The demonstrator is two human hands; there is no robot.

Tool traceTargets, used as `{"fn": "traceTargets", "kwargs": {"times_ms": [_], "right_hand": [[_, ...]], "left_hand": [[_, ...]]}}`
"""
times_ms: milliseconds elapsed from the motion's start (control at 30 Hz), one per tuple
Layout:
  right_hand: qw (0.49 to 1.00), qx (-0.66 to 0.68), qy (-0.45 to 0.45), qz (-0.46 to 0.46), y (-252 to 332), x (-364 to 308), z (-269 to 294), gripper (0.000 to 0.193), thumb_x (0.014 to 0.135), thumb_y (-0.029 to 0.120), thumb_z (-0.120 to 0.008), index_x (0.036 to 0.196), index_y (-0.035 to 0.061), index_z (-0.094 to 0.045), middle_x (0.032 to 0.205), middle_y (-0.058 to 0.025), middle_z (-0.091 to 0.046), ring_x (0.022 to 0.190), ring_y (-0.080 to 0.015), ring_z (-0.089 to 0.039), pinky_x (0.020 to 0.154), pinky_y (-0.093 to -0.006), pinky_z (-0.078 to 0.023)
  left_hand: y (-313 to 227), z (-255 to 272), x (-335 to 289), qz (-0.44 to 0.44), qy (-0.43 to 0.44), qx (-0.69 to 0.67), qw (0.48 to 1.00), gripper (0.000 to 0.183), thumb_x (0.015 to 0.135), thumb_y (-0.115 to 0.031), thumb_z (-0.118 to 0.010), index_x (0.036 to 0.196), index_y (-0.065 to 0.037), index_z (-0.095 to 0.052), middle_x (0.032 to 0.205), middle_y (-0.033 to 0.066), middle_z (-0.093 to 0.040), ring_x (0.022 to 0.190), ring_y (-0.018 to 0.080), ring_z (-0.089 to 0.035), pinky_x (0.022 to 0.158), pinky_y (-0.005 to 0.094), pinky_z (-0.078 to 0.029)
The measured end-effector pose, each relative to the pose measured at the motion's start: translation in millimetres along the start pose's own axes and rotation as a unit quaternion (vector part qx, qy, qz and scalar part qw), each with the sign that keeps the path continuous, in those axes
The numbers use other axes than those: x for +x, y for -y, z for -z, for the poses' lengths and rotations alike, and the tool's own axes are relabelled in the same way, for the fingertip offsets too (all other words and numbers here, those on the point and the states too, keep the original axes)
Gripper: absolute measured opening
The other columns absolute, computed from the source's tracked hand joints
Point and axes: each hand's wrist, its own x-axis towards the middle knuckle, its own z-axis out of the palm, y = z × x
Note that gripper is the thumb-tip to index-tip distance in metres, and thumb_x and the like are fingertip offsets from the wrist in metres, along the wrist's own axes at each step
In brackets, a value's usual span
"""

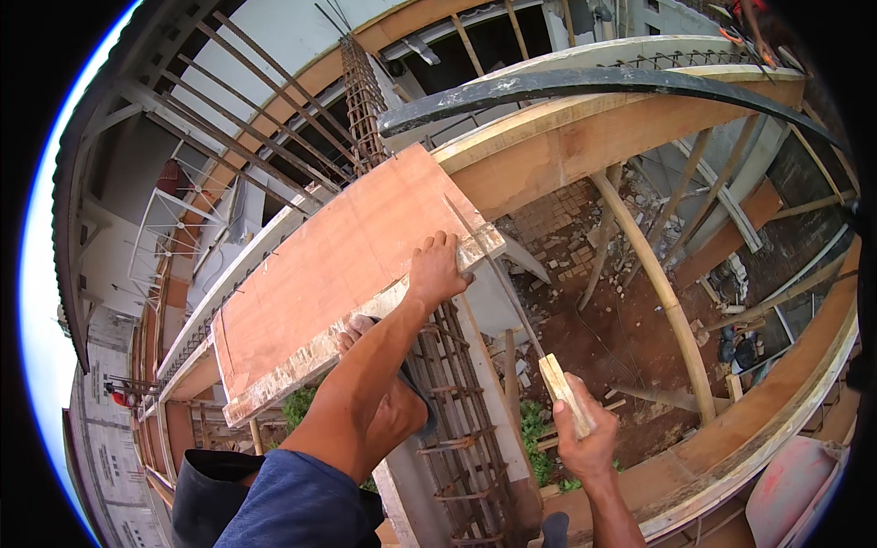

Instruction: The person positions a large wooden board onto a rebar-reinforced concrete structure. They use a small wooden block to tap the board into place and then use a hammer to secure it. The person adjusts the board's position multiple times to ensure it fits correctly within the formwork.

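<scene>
A handsaw with a pale wooden handle is gripped in my right hand, at lower right of centre. Its thin blade slants up and left, lying across the right end of a plywood panel. Along the panel's near edge runs a rough, cement-stained wooden batten. My left hand is closed over this batten close to the blade, fingers on top. Toes of my sandalled foot touch the batten beside my left forearm. How deep the blade sits in the wood, I cannot tell.
Below my left hand runs a rebar cage. A curved plywood-sided beam form lies beyond, with a black bent strip over it. Bamboo props stand above the rubble-strewn ground well below. Rebar juts out upper left.
</scene>
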Motion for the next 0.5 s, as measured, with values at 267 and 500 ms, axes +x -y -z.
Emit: {"fn": "traceTargets", "kwargs": {"times_ms": [267, 500], "right_hand": [[0.998, -0.040, 0.039, 0.020, 5, -40, 16, 0.044, 0.091, 0.006, -0.070, 0.131, -0.0091, -0.062, 0.099, -0.0242, -0.075, 0.090, -0.0239, -0.075, 0.079, -0.0340, -0.058], [0.992, -0.068, 0.059, 0.088, 17, -62, 4, 0.051, 0.087, 0.005, -0.071, 0.133, -0.0125, -0.058, 0.096, -0.0233, -0.073, 0.081, -0.0273, -0.073, 0.073, -0.0352, -0.058]], "left_hand": [[11, 32, -25, -0.028, -0.054, -0.090, 0.994, 0.070, 0.070, -0.035, -0.084, 0.125, -0.002, -0.056, 0.116, 0.0189, -0.058, 0.113, 0.0394, -0.058, 0.096, 0.0486, -0.050], [-16, 36, -54, 0.014, -0.111, -0.059, 0.992, 0.084, 0.066, -0.028, -0.087, 0.139, -0.007, -0.051, 0.119, 0.0158, -0.058, 0.116, 0.0351, -0.056, 0.094, 0.0472, -0.045]]}}
